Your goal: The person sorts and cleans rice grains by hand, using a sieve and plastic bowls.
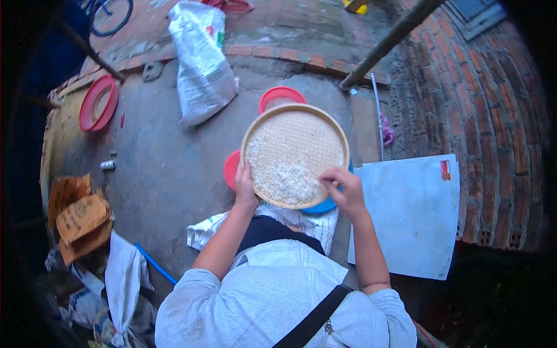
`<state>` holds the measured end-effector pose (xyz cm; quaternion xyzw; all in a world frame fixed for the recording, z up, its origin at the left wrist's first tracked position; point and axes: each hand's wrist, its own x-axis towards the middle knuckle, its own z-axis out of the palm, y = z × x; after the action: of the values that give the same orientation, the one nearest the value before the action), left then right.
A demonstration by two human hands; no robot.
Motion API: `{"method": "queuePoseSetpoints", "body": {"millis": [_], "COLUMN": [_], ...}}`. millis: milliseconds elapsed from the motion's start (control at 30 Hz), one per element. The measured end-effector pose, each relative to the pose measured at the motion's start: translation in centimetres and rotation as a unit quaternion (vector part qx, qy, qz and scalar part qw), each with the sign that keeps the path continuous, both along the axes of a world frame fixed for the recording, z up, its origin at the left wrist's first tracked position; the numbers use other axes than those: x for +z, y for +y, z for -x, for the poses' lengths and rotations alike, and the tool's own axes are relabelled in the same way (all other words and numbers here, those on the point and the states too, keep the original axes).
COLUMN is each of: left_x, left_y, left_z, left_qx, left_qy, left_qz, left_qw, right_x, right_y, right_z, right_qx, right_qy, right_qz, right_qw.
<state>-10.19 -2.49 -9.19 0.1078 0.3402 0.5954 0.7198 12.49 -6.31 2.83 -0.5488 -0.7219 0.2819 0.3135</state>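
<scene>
We seem to be picking through pale grains (290, 178) that lie just left of the fingers of our right hand (345, 188), which bends inward at the wrist with those fingers drawn narrow, though blur keeps us from telling whether they pinch anything. Farther left of them, our left hand (246, 185) grips the rim of the woven tray (316, 130) beneath; another pick calls for steadiness there.

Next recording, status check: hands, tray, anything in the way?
Left hand gripping woven tray at its left rim. Right hand over pale grains, contact unclear. Grains thickest toward near side. Nothing visibly blocking either hand.
</scene>
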Motion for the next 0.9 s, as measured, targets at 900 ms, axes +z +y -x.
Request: {"method": "queuePoseSetpoints", "body": {"millis": [900], "left_x": [6.0], "left_y": [-2.8], "left_z": [10.5], "left_qx": [0.137], "left_qy": [0.145], "left_qz": [-0.094], "left_qw": [0.976], "right_x": [-7.0], "right_y": [5.0], "right_z": [5.0], "right_qx": [-0.094], "right_qy": [0.516], "right_qz": [0.329], "right_qw": [0.786]}}
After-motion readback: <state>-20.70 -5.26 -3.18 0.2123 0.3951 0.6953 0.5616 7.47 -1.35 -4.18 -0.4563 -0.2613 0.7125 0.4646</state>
